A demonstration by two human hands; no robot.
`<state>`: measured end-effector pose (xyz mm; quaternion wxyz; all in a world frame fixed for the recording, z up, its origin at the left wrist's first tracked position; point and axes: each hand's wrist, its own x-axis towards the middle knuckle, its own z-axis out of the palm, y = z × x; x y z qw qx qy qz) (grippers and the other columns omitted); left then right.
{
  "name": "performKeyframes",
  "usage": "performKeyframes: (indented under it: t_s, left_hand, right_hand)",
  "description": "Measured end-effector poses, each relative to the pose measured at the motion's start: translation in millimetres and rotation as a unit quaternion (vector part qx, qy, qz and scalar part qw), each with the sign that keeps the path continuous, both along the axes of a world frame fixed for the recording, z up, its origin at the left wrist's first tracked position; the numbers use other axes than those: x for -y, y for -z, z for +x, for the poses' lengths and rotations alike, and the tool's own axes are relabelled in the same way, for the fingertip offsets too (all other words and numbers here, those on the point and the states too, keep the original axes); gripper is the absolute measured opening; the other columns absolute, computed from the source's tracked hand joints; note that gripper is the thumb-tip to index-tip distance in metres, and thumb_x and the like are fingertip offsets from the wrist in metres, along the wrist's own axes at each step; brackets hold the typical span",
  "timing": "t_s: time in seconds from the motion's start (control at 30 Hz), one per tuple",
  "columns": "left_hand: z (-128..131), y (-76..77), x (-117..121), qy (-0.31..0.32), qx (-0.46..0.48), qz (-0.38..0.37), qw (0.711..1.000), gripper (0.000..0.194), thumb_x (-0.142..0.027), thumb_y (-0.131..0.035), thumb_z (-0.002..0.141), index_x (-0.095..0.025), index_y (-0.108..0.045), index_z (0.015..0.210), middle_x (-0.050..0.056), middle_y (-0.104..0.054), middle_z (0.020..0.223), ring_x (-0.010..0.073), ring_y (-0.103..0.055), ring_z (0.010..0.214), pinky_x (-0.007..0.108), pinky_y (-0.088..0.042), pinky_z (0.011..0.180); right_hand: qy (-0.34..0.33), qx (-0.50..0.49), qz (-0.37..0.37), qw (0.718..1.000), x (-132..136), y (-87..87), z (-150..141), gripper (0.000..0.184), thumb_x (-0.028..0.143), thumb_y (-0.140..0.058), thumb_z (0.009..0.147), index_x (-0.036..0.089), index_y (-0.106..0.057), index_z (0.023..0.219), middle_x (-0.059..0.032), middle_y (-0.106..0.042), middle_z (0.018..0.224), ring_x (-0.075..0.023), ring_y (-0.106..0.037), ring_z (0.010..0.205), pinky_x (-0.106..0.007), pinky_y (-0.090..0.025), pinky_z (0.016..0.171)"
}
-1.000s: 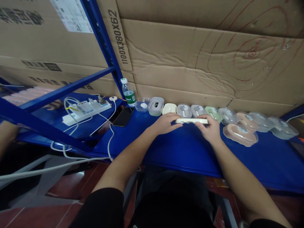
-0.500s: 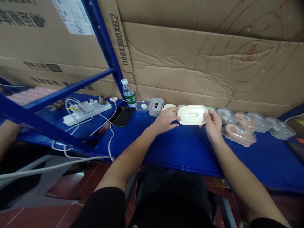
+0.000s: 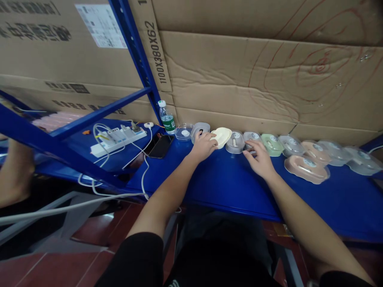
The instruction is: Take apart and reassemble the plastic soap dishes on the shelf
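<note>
A row of small oval plastic boxes with clear lids stands along the back of the blue shelf (image 3: 233, 179). My left hand (image 3: 204, 144) grips the cream box (image 3: 222, 136), which sits tilted in the row between a grey box (image 3: 200, 130) and another grey one (image 3: 235, 142). My right hand (image 3: 259, 160) rests on the shelf with its fingers spread, fingertips beside a grey box (image 3: 250, 137). A green box (image 3: 271, 144) follows to the right, and a pink one (image 3: 306, 168) lies in front of the row.
A water bottle (image 3: 166, 117), a clear round lid (image 3: 183, 132), a black phone (image 3: 162, 146) and a white power strip (image 3: 118, 141) with cables lie to the left. Cardboard sheets (image 3: 254, 79) back the shelf. A blue rack post (image 3: 140, 52) rises at left. Another person's arm (image 3: 14, 171) shows at far left.
Both hands held the cream box up in front of the row. Now the left hand has carried it left into the row, and the right hand has let go and dropped to the shelf.
</note>
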<state>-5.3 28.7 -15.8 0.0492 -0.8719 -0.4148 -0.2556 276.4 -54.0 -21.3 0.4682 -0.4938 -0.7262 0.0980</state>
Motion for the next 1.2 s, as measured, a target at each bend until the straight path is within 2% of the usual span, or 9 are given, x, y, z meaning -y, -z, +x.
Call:
performKeyframes:
  t_s: [0.13, 0.27, 0.37, 0.47, 0.6, 0.73, 0.93, 1.07, 1.2]
  left_hand:
    - [7.6, 9.5, -6.1, -0.016, -0.001, -0.004, 1.0, 0.01, -0.028, -0.069, 0.094, -0.023, -0.075, 0.1, 0.009, -0.069, 0.136, 0.0296, -0.058, 0.132, 0.062, -0.02, 0.124]
    - [15.9, 11.5, -7.4, -0.011, 0.011, 0.019, 1.0, 0.011, -0.026, -0.064, 0.095, -0.022, -0.072, 0.102, 0.011, -0.072, 0.13, 0.0313, -0.059, 0.13, 0.062, -0.02, 0.124]
    - [22.1, 10.8, -6.1, -0.017, 0.022, 0.024, 0.999, 0.013, -0.026, -0.062, 0.094, -0.021, -0.07, 0.104, 0.014, -0.074, 0.126, 0.0327, -0.06, 0.128, 0.062, -0.022, 0.123]
    - [27.6, 12.5, -5.8, -0.016, 0.023, 0.022, 0.999, 0.015, -0.024, -0.059, 0.094, -0.02, -0.069, 0.104, 0.015, -0.076, 0.119, 0.0335, -0.061, 0.128, 0.062, -0.025, 0.122]
    - [32.5, 17.5, -6.5, -0.026, 0.032, 0.038, 0.998, 0.018, -0.025, -0.057, 0.094, -0.019, -0.07, 0.106, 0.017, -0.076, 0.115, 0.0333, -0.061, 0.128, 0.062, -0.023, 0.123]
    - [35.1, 20.7, -5.7, -0.029, 0.045, 0.038, 0.998, 0.021, -0.026, -0.056, 0.094, -0.018, -0.07, 0.108, 0.016, -0.077, 0.112, 0.0337, -0.062, 0.127, 0.063, -0.019, 0.125]
    - [35.5, 25.2, -5.4, -0.019, 0.004, 0.036, 0.999, 0.022, -0.025, -0.055, 0.096, -0.019, -0.073, 0.107, 0.014, -0.078, 0.111, 0.0332, -0.065, 0.118, 0.064, -0.024, 0.122]
    - [33.7, 29.0, -6.6, -0.001, -0.017, 0.042, 0.999, 0.027, -0.021, -0.053, 0.097, -0.021, -0.074, 0.114, 0.013, -0.076, 0.123, 0.0317, -0.064, 0.12, 0.063, -0.026, 0.121]
    - [32.5, 31.1, -8.1, -0.009, -0.027, 0.035, 0.999, 0.032, -0.019, -0.053, 0.097, -0.025, -0.074, 0.12, 0.012, -0.072, 0.135, 0.0319, -0.064, 0.122, 0.064, -0.025, 0.12]
  right_hand:
    - [-0.006, 0.068, 0.027, 0.997, 0.3, 1.6, -1.7, 0.042, 0.049, -0.058, 0.1, 0.024, -0.067, 0.132, -0.0144, -0.064, 0.135, -0.028, -0.07, 0.107, -0.05, -0.06, 0.094]
    - [0.027, 0.158, 0.03, 0.987, -3.5, 1.7, 1.9, 0.048, 0.049, -0.052, 0.101, 0.021, -0.064, 0.138, -0.0165, -0.064, 0.139, -0.0336, -0.059, 0.131, -0.055, -0.048, 0.113]
    - [0.073, 0.238, -0.004, 0.968, -8.5, 4.3, 1.0, 0.06, 0.053, -0.051, 0.1, 0.017, -0.057, 0.148, -0.0194, -0.057, 0.151, -0.0403, -0.049, 0.143, -0.062, -0.038, 0.118]
    - [0.104, 0.308, -0.03, 0.945, -12.3, 9.4, -4.0, 0.071, 0.055, -0.05, 0.099, 0.017, -0.045, 0.158, -0.0183, -0.045, 0.164, -0.0471, -0.031, 0.154, -0.071, -0.024, 0.122]
    - [0.083, 0.352, -0.054, 0.931, -12.5, 13.3, -8.7, 0.077, 0.054, -0.051, 0.099, 0.021, -0.033, 0.166, -0.0134, -0.036, 0.171, -0.0473, -0.021, 0.158, -0.076, -0.011, 0.123]
    - [0.077, 0.361, -0.069, 0.927, -8.0, 9.0, -8.6, 0.076, 0.052, -0.053, 0.098, 0.019, -0.036, 0.164, -0.0144, -0.042, 0.167, -0.0476, -0.026, 0.156, -0.078, -0.009, 0.122]
    - [0.094, 0.338, -0.021, 0.936, -1.9, 0.6, -12.6, 0.066, 0.054, -0.057, 0.096, 0.018, -0.054, 0.152, -0.0194, -0.063, 0.144, -0.0452, -0.045, 0.144, -0.073, -0.015, 0.123]
    - [0.094, 0.349, -0.021, 0.932, -4.4, 6.4, -14.6, 0.069, 0.057, -0.056, 0.096, 0.02, -0.051, 0.154, -0.0196, -0.054, 0.155, -0.0467, -0.04, 0.148, -0.075, -0.015, 0.122]
    - [0.091, 0.362, -0.032, 0.927, -9.2, 14.3, -10.2, 0.069, 0.051, -0.056, 0.097, 0.022, -0.046, 0.159, -0.0182, -0.047, 0.163, -0.0477, -0.035, 0.152, -0.078, -0.013, 0.12]
